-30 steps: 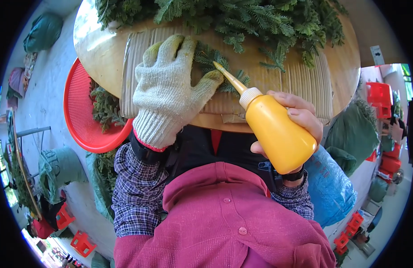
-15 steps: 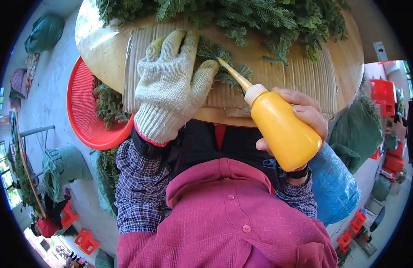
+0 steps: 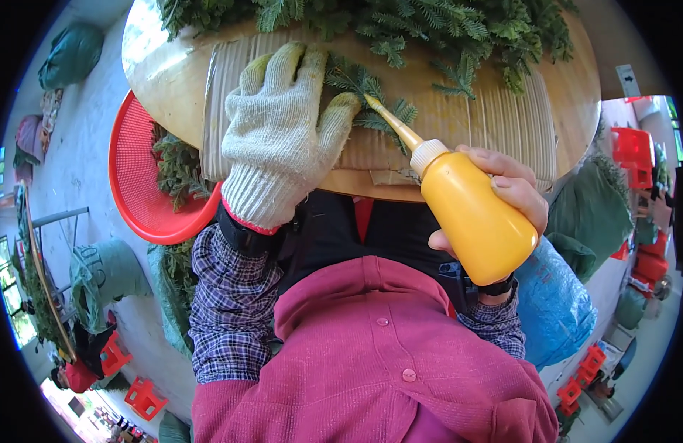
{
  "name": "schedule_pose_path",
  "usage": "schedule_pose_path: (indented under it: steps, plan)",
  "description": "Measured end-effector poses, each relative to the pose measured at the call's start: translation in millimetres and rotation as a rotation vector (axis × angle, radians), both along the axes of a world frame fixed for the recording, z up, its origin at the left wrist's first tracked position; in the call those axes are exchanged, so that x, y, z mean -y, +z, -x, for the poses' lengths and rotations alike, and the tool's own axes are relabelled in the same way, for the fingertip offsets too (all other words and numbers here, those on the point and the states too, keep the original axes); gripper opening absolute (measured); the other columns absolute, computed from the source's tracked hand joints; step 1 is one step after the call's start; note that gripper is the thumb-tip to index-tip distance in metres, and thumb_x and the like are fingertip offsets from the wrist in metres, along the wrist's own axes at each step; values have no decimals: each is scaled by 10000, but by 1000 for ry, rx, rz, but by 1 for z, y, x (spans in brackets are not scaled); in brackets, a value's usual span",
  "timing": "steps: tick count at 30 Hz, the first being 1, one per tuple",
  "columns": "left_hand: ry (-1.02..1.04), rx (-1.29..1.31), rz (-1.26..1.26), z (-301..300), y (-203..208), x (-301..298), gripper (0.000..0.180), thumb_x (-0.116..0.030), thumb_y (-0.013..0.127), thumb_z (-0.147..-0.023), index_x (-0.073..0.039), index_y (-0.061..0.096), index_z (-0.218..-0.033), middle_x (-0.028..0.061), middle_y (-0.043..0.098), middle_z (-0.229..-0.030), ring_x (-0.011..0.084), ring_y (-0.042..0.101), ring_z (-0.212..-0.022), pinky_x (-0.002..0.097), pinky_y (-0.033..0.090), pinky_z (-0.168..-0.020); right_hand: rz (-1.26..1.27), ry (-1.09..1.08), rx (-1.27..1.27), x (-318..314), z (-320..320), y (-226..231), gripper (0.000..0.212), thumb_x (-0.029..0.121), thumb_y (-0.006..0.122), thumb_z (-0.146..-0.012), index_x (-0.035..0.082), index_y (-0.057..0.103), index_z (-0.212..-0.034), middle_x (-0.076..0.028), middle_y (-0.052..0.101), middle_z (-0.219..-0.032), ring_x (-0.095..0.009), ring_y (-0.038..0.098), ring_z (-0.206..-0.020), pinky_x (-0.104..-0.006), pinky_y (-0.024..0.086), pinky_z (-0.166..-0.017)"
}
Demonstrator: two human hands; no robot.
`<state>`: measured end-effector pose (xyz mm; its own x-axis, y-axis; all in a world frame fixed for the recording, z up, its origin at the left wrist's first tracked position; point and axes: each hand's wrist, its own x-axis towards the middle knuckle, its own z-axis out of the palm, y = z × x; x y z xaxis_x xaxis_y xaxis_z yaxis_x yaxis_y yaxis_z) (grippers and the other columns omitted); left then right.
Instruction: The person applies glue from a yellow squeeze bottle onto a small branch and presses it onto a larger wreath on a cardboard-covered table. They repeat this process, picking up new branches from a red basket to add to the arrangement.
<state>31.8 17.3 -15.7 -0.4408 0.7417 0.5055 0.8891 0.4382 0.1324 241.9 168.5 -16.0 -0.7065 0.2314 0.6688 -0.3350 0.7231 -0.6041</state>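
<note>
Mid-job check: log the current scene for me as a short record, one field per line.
Left hand: gloved, palm down over the cardboard; grip underneath hidden
Right hand: bare, gripping a yellow squeeze bottle
Bottle pose: tilted, nozzle pointing up-left
Nozzle tip: at the green sprig; contact unclear
Work surface: cardboard on a round-edged wooden table
Far side: heap of green branches
Left side: red basket containing greenery

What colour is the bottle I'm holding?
The bottle is yellow-orange; it shows best in the head view.
</note>
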Motion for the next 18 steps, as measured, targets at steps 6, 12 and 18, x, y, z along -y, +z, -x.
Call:
schedule_pose_path:
  steps: [6,12,18]
  plan:
    - [5,31,44,1,-1,1,413,-349,685,-878,-55,681,-1167,192,599,-1311,410,552,-1181,501,441,-971,-14,-5,16,0,-4,4,822,321,923,-736,128,378,-1321,-236,568,-1279,-373,662,-1097,-440,596,-915]
    - [-7,-14,-5,1,-2,1,523,-387,703,-867,-10,651,-1226,198,611,-1282,408,575,-1153,504,454,-931,-15,3,36,0,-7,9,824,299,928,-730,129,380,-1321,-231,563,-1279,-373,656,-1107,-440,596,-918]
    - [1,-10,-12,0,0,-1,512,-382,704,-867,-16,654,-1221,195,612,-1277,407,575,-1147,501,461,-923,23,-21,23,4,-12,7,810,315,922,-739,130,388,-1318,-232,561,-1275,-369,652,-1108,-438,593,-918]
